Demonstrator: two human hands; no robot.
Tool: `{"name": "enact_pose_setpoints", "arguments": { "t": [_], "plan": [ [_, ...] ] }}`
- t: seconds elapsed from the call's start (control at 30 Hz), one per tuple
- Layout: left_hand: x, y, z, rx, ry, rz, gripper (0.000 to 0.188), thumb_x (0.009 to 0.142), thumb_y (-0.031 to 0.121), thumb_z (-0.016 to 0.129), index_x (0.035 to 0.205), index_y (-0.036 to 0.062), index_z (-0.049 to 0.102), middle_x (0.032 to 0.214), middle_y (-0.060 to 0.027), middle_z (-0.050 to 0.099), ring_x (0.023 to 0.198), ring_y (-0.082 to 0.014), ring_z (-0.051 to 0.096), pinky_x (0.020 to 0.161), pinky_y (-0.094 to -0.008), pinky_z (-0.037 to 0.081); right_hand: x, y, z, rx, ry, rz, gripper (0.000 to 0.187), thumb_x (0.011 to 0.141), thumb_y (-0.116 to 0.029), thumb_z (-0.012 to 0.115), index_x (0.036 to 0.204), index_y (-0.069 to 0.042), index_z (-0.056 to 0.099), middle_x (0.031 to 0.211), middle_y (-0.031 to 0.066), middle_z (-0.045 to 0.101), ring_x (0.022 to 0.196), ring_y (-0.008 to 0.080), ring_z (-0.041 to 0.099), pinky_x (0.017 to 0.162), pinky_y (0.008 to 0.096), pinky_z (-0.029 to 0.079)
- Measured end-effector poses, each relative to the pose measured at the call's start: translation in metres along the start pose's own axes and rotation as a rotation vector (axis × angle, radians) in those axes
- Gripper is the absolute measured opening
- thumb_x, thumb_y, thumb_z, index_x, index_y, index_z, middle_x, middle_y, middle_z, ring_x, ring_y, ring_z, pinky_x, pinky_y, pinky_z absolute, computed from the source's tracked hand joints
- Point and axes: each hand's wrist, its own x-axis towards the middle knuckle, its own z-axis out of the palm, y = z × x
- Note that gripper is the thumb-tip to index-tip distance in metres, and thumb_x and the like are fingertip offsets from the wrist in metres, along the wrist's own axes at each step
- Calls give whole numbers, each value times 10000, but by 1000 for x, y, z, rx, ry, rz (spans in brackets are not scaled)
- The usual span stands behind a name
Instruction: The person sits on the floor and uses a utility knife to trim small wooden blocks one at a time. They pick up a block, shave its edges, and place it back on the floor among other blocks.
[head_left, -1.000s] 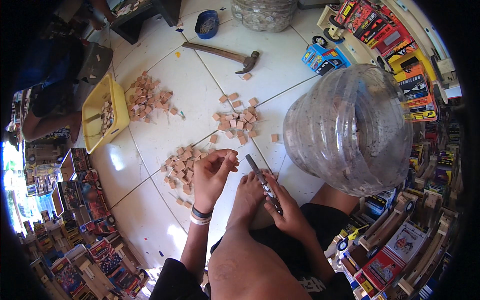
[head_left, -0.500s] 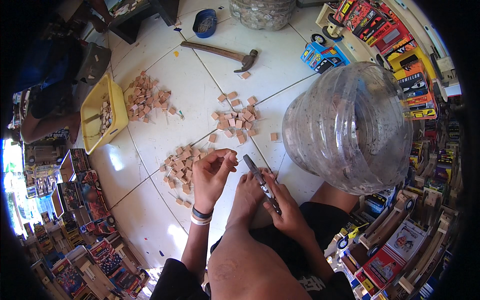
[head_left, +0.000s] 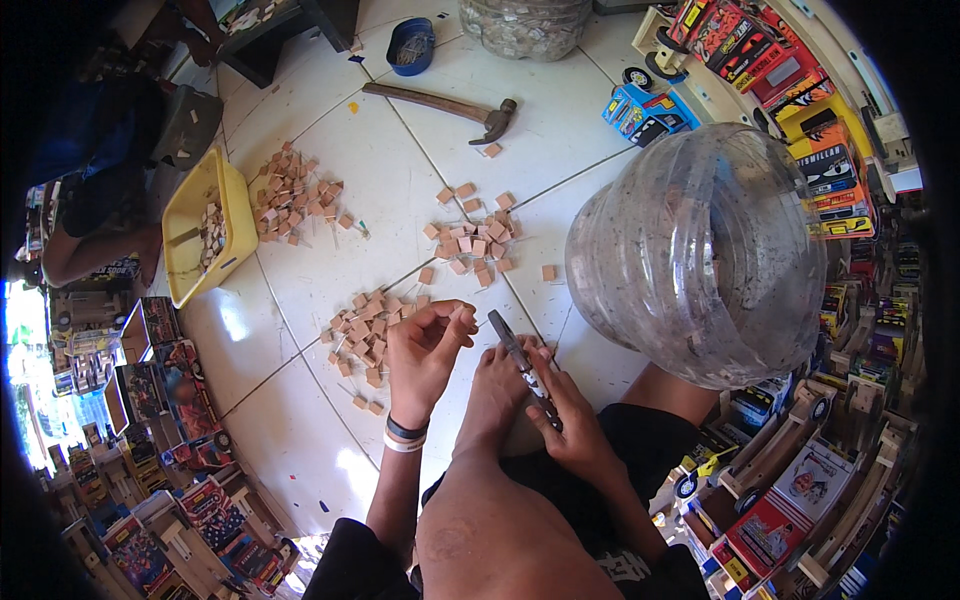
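The dark pliers sit in the right hand, just above a bare foot, their jaws aimed at eleven o'clock; it cannot be told whether anything lies between them. Taking the pliers as the middle of a clock, the right hand is at five o'clock, its fingers wrapped closed around the handles. At nine o'clock, near the jaw tips, is the left hand, thumb and fingertips bent close together; whether they meet or pinch something small cannot be told. Past that hand, between nine and ten, lies a near pile of wooden blocks. A middle pile lies at eleven, and a far pile at ten, just beside a yellow basin with pieces in it. Farther out at eleven are a hammer and a blue dish. A large clear plastic container stands at two, and a blue toy truck at one. Stacked toy trucks fill four o'clock.
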Motion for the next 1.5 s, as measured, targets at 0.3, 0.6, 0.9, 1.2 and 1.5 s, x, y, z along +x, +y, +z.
{"name": "enact_pose_setpoints", "arguments": {
  "t": [0.3, 0.6, 0.9, 1.2, 1.5],
  "plan": [
    [0, -7, -1, -46, -6, -11, 244, 1035, 155, 723, 1131, -70, 723, 945, -85, 749, 842, -142, 693, 789, -291, 564, -1, -1, -1, -8, 0, 39, 705, 1027, -76, 599, 1659, -19, 292, 1523, 271, 505, 1234, 420, 569, 1093, 467, 432],
    [-3, -17, 10, -340, -29, -27, 230, 994, 58, 748, 1197, -31, 684, 1072, -93, 746, 970, -188, 739, 941, -349, 604, 3, -3, 6, -18, 68, -37, 690, 1032, -80, 574, 1654, 8, 288, 1638, 281, 401, 1536, 440, 364, 1246, 471, 305],
    [-9, -18, 26, -521, 65, -9, 200, 1014, 40, 706, 1194, -12, 635, 1077, -90, 721, 1032, -234, 748, 958, -431, 640, 5, -1, 7, -5, 79, -64, 673, 1043, -96, 571, 1648, 14, 297, 1646, 275, 396, 1559, 436, 342, 1267, 471, 275],
    [-11, -19, 30, -466, 102, 52, 172, 1021, 27, 690, 1175, -8, 621, 1048, -80, 691, 1016, -236, 748, 956, -436, 642, 4, -1, 9, -19, 84, -73, 673, 1056, -126, 568, 1657, -8, 289, 1645, 276, 392, 1561, 436, 339, 1267, 478, 272],
    [-13, -20, 30, -478, 127, 47, 191, 1015, 14, 692, 1186, -13, 610, 1050, -85, 686, 1013, -241, 749, 952, -432, 645, 6, -5, 10, 0, 95, -95, 676, 1055, -123, 573, 1657, -9, 288, 1627, 295, 404, 1543, 462, 354, 1253, 484, 293]
  ]
}}
